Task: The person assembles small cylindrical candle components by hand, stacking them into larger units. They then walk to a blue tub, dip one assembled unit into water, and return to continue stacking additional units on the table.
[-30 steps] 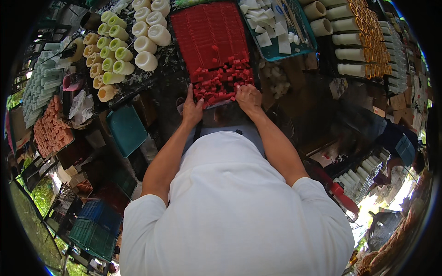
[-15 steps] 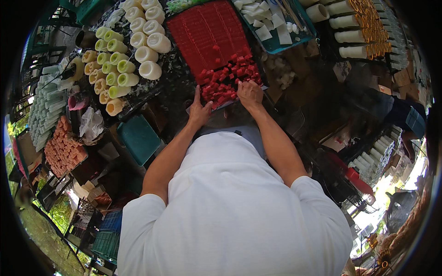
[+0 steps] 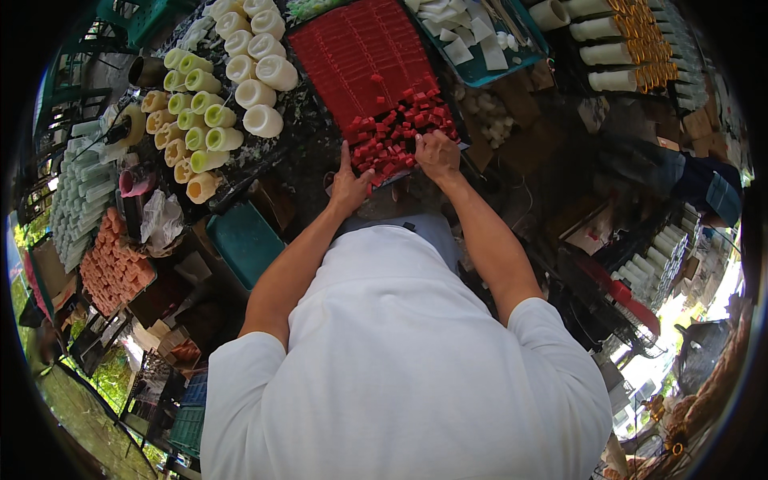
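A flat slab of red material [image 3: 364, 60], scored with lines, lies in front of me, wax-like in look. Its near end is broken up into many small red cubes [image 3: 392, 140], some lying loose on top. My left hand [image 3: 350, 188] rests at the near left corner, index finger stretched along the left edge and thumb spread along the front; its other fingers are hidden. At the near right corner, my right hand [image 3: 437, 157] is closed, thumb and fingertips together beside the cubes. Whatever it pinches is too small to make out.
White cylinders [image 3: 277, 74], green ones [image 3: 219, 116] and yellowish ones [image 3: 202, 186] stand at the left. A teal tray [image 3: 244, 244] lies left of my forearm. Another teal tray [image 3: 480, 78] holds white pieces. At far left are stacked orange-pink pieces [image 3: 116, 264].
My right hand has shifted slightly, its fingers curling more at the cubes' right side. My left hand keeps nearly the same place. The view has moved a little.
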Motion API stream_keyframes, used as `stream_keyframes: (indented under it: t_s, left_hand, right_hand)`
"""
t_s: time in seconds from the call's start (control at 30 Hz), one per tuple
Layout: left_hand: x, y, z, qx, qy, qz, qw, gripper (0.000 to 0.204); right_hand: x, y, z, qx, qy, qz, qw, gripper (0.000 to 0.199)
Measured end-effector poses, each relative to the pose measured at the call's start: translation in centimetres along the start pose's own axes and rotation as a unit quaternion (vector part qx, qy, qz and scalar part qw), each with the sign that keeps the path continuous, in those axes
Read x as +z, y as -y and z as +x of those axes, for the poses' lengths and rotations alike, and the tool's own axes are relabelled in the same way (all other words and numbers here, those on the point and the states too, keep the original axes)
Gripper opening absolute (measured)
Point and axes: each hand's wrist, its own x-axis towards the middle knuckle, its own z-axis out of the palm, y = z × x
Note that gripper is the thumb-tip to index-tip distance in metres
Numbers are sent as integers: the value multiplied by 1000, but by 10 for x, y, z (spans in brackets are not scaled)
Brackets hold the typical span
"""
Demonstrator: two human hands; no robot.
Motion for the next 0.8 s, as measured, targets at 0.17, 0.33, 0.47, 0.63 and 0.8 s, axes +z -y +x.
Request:
stream_keyframes:
  t_s: [0.17,0.33,0.47,0.63,0.8]
  left_hand:
    - [-2,-4,-3,-7,3,23,1000,92]
    - [0,1,-2,-1,-16,1,1000,90]
    - [1,-3,-1,-8,-52,-5,999,90]
    - [3,-3,2,-23,-48,-5,999,90]
    - [5,-4,1,-14,-75,-21,997,88]
  right_hand:
    - [-1,33,28,2,91,20,996,25]
    - [-10,29,48,-33,165,44,985,24]
    - [-15,13,49,-34,210,18,977,24]
    - [2,32,61,-85,248,50,964,23]
    - [1,28,76,-151,303,68,938,24]
